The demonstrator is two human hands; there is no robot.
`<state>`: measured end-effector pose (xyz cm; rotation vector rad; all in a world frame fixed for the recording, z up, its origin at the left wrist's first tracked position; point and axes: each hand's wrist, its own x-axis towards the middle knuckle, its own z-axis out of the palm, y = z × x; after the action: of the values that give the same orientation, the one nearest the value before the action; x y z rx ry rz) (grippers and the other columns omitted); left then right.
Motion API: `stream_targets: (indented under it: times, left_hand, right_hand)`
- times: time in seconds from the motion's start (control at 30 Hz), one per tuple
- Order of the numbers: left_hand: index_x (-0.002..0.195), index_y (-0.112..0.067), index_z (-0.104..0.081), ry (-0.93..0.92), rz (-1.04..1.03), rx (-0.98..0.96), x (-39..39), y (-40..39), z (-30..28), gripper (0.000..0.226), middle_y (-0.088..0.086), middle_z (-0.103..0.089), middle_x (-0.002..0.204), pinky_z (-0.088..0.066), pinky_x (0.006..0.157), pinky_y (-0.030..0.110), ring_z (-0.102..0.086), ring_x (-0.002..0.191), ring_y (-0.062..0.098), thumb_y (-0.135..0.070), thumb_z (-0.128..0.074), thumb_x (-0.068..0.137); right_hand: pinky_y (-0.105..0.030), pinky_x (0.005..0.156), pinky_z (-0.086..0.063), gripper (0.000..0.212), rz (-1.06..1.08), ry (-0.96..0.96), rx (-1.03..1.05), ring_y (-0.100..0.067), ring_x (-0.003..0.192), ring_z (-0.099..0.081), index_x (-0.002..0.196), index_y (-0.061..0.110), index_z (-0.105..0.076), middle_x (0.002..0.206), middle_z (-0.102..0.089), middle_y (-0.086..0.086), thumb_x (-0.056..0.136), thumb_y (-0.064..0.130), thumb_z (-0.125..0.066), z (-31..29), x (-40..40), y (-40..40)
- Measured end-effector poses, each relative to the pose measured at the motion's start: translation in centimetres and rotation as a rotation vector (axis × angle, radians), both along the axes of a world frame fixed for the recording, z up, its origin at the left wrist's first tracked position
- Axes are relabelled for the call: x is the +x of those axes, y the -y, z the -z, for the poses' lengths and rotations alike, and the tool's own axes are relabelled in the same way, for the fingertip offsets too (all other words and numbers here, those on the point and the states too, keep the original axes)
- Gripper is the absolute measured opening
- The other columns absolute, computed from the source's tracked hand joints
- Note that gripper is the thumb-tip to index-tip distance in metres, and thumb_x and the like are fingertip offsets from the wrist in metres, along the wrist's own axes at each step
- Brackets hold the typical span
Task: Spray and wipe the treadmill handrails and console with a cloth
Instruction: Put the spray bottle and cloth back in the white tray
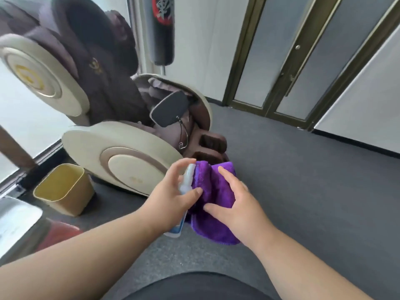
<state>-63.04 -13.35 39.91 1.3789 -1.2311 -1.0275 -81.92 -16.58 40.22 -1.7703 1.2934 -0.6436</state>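
Head view: my left hand (171,195) is gripping the spray bottle (184,191) beside the cloth (213,191), while my right hand (236,202) is holding that cloth ready for wetting.

cloth (213,198): plush fabric | spray bottle (186,180): translucent plastic | floor (303,169): matt carpet

Soft daylight pours in from the window (19,100) on my left, washing it out to white glare and leaving only faint shadows on the grey floor (303,180), while the wide lens bends the door frames (281,83) and motion smears the edges.
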Motion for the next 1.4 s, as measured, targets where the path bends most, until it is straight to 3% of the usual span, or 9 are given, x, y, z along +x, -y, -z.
stream_targets:
  times: [0.17,0.47,0.57,0.7,0.83,1.0,1.13,1.3,1.4]
  left_hand:
    - [0.123,-0.048,-0.048,-0.052,-0.215,0.033,4.7,3.0,0.8,0.055,0.002,-0.070,0.105,-0.056,0.088,0.045,-0.069,0.094,0.021,-0.019,-0.072,0.083]
    - [0.118,-0.051,-0.048,-0.064,-0.680,0.029,9.2,8.3,1.9,0.054,0.004,-0.069,0.098,-0.057,0.071,0.027,-0.070,0.084,0.017,-0.012,-0.069,0.086]
    - [0.123,-0.043,-0.047,-0.117,-0.834,-0.013,10.0,8.6,1.4,0.055,0.004,-0.070,0.098,-0.054,0.069,0.022,-0.070,0.083,0.014,-0.006,-0.067,0.088]
    - [0.120,-0.043,-0.047,-0.123,-1.020,-0.021,11.6,7.1,1.3,0.056,0.004,-0.070,0.096,-0.054,0.070,0.023,-0.069,0.080,0.012,-0.002,-0.066,0.088]
    - [0.117,-0.053,-0.047,-0.067,-1.176,0.010,14.5,4.1,2.2,0.055,0.011,-0.069,0.096,-0.057,0.078,0.037,-0.068,0.082,0.027,-0.019,-0.068,0.079]
    - [0.117,-0.052,-0.047,-0.092,-1.272,0.024,20.4,0.0,4.1,0.053,0.007,-0.072,0.092,-0.056,0.074,0.031,-0.068,0.080,0.019,-0.019,-0.067,0.081]
    - [0.120,-0.048,-0.047,-0.138,-1.320,0.038,27.4,-3.4,6.1,0.053,0.008,-0.072,0.096,-0.058,0.082,0.045,-0.070,0.087,0.026,-0.017,-0.067,0.083]
    - [0.121,-0.050,-0.046,-0.106,-1.334,0.131,37.0,-7.2,7.6,0.051,0.001,-0.070,0.101,-0.057,0.083,0.047,-0.069,0.091,0.020,-0.021,-0.065,0.084]
    - [0.121,-0.051,-0.044,-0.097,-1.318,0.182,41.9,-9.3,8.7,0.045,0.003,-0.067,0.106,-0.055,0.085,0.048,-0.067,0.095,0.023,-0.032,-0.059,0.083]
  right_hand:
    - [-0.030,0.111,-0.036,0.091,-0.237,-0.057,-0.020,0.001,0.127,-0.042,0.141,0.060,-0.029,0.136,-0.038,0.024,0.068,0.053,-0.082,0.3,6.6,7.6]
    - [-0.012,0.094,-0.035,0.075,-0.661,0.022,0.011,0.010,0.110,-0.048,0.132,0.064,-0.038,0.124,-0.043,0.023,0.077,0.038,-0.083,2.1,16.8,19.0]
    - [-0.020,0.102,-0.040,0.067,-0.805,0.068,-0.001,0.008,0.111,-0.050,0.121,0.069,-0.041,0.125,-0.046,0.020,0.080,0.032,-0.081,1.9,20.3,21.2]
    - [-0.030,0.108,-0.042,0.065,-0.963,0.090,0.003,0.002,0.118,-0.051,0.118,0.068,-0.045,0.130,-0.053,0.015,0.081,0.028,-0.079,2.3,25.0,20.5]
    - [-0.028,0.107,-0.041,0.066,-1.095,0.120,0.011,0.004,0.115,-0.050,0.121,0.063,-0.047,0.125,-0.053,0.016,0.079,0.024,-0.080,3.0,30.4,18.0]
    - [-0.031,0.107,-0.043,0.069,-1.215,0.073,0.032,0.002,0.114,-0.055,0.120,0.069,-0.045,0.127,-0.057,0.011,0.079,0.026,-0.080,4.6,38.1,14.2]
    - [-0.035,0.107,-0.044,0.069,-1.265,0.032,0.039,-0.001,0.115,-0.055,0.124,0.064,-0.045,0.128,-0.055,0.012,0.080,0.022,-0.078,6.2,46.0,10.6]
    - [-0.005,0.092,-0.039,0.060,-1.280,-0.003,0.097,0.014,0.107,-0.050,0.127,0.053,-0.049,0.125,-0.050,0.012,0.083,0.019,-0.073,7.5,55.5,5.8]
    - [-0.008,0.094,-0.037,0.059,-1.272,-0.030,0.133,0.012,0.110,-0.049,0.127,0.052,-0.050,0.126,-0.050,0.011,0.083,0.020,-0.074,8.4,60.2,4.2]
